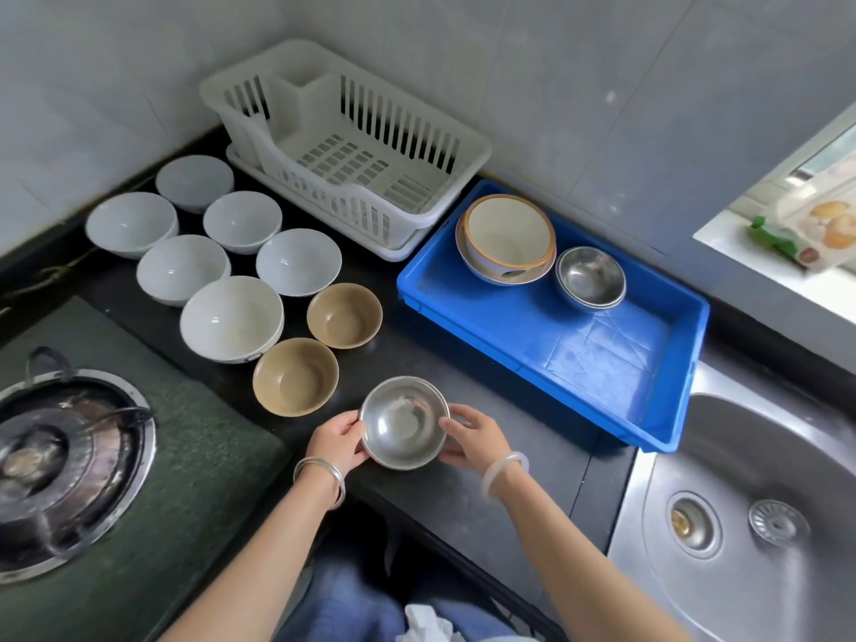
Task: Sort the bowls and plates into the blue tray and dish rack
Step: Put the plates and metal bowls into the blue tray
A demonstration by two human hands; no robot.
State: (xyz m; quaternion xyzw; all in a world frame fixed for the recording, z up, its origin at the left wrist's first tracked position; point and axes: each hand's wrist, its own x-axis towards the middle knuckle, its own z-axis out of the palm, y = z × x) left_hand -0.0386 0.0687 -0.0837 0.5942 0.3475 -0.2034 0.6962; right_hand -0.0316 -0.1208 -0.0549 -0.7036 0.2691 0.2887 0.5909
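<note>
My left hand (336,440) and right hand (472,435) hold a small shiny metal bowl (404,421) upright. The blue plastic tray (602,363) holds other bowls (507,238).

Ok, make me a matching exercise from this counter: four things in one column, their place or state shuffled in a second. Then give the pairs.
Things:
1. near steel bowl
2. orange-rimmed bowl
3. nearer brown bowl
4. dish rack

Place or state:
A. on the black counter, beside the largest white bowl
B. in the blue tray
C. held by the left hand and right hand
D. holding no dishes

Pairs: 1-C, 2-B, 3-A, 4-D.
</note>
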